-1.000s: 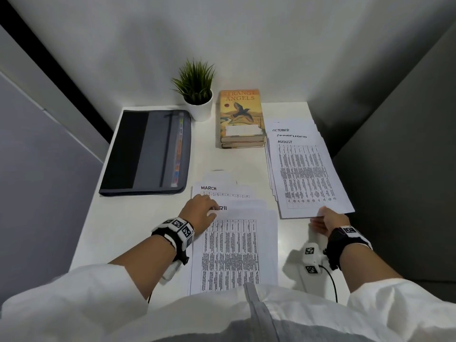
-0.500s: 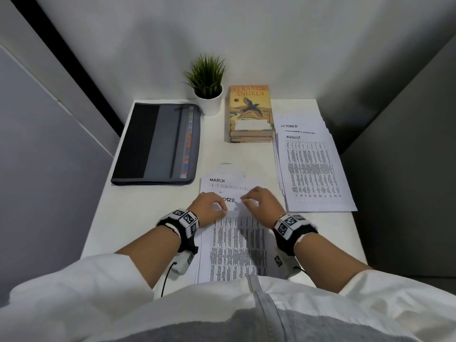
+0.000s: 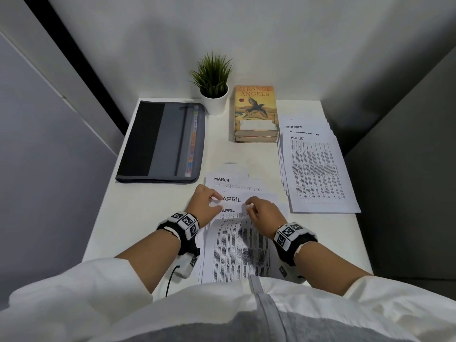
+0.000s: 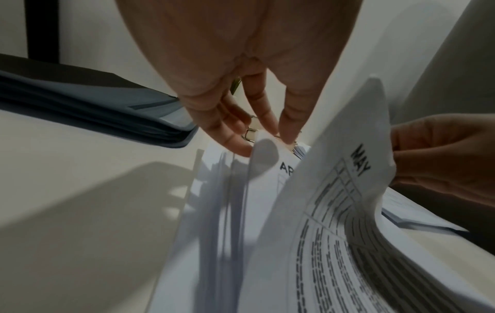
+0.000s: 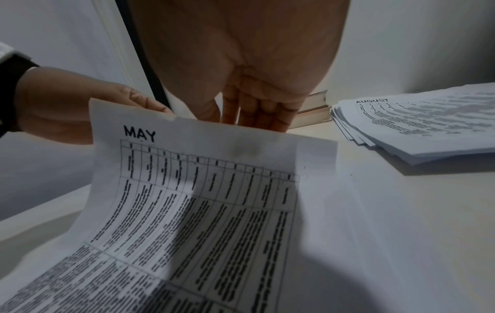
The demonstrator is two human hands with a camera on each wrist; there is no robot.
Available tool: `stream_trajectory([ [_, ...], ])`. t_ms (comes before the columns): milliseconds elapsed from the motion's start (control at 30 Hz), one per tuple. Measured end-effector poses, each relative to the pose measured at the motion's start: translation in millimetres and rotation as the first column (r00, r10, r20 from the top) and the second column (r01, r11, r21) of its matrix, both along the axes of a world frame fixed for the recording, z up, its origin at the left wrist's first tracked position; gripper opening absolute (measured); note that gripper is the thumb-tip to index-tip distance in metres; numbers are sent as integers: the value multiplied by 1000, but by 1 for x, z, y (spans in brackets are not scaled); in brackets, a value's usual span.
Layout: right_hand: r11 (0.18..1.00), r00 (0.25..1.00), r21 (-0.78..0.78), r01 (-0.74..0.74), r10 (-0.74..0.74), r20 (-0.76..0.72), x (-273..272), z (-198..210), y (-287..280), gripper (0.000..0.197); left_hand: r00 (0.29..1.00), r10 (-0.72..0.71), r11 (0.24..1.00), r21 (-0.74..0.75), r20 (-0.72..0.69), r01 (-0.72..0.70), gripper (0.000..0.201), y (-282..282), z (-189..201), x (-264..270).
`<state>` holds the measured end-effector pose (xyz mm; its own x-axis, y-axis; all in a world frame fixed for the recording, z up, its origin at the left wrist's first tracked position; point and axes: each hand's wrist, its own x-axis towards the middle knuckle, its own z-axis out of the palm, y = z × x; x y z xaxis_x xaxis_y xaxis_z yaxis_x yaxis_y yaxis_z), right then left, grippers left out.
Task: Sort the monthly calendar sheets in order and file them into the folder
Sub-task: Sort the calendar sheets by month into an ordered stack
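A fanned stack of calendar sheets lies at the table's near middle, with MARCH (image 3: 222,180) at its far end. My left hand (image 3: 209,201) (image 4: 254,135) pinches the raised top edge of an APRIL sheet (image 3: 234,199) (image 4: 267,169). The MAY sheet (image 3: 237,248) (image 4: 348,211) (image 5: 201,190) lies nearest me, its top edge bent up by my right hand (image 3: 256,208) (image 5: 257,118), whose fingers lie behind the paper. A second pile topped by AUGUST (image 3: 318,174) (image 5: 428,122) sits at the right. The closed grey-and-black folder (image 3: 160,141) (image 4: 93,105) rests at the far left.
Two stacked books (image 3: 255,112) and a small potted plant (image 3: 213,80) stand at the back of the white table (image 3: 148,218). Grey walls close in on both sides, and the table's right edge runs just past the August pile.
My right hand left the near edge of the August pile, crossed to the near stack and lifted the May sheet's top edge. My left hand stayed at the April sheets.
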<state>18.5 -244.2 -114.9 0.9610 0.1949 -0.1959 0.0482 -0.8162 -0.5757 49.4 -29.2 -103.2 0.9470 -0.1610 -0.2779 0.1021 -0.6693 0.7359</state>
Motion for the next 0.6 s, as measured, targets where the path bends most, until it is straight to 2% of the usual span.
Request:
stream_trajectory([
  [133,1000,1000,5,-9,9,-6,3,-1,5,31,996,-38,999,16,-75,39,2,0,-4,-1],
  [267,999,998,30,38,-37,-56,2,-3,6,30,996,-15,1000,-17,-91,14,7,2,-10,-2],
  [367,998,998,23,56,-55,-22,0,-5,4,26,993,-18,999,-42,-120,13,11,3,-14,-4],
  [600,998,998,12,-56,56,-16,-3,-3,3,36,985,43,997,-55,-165,-52,13,3,-18,-3],
])
